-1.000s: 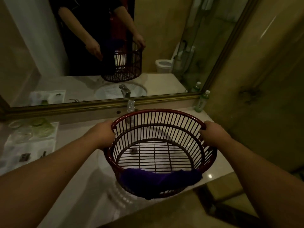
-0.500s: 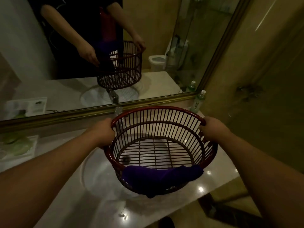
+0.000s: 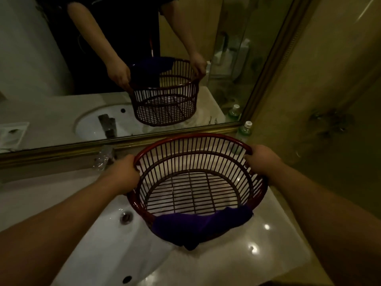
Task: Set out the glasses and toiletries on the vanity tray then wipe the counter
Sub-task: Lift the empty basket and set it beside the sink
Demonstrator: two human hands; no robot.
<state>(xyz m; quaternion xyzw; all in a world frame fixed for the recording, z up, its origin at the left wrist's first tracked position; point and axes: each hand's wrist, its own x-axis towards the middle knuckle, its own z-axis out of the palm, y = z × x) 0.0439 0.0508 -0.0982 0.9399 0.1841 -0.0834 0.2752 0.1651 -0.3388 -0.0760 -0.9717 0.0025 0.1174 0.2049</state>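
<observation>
Hands grip opposite sides of the basket [image 3: 198,157] rim at frame centre. Left hand [image 3: 121,175] and right hand [image 3: 262,162] are both closed around it. Purple cloth [image 3: 198,226] drapes its near edge.

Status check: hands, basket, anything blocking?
Left hand and right hand both gripping basket rim, held over counter right of sink. Basket empty, purple cloth draped on near rim. Bottle by mirror, clear of it.

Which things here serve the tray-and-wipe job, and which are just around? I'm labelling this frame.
Job: basket held by left hand and right hand; purple cloth over its rim; counter.
Around: green bottle, faucet, sink, mirror.
</observation>
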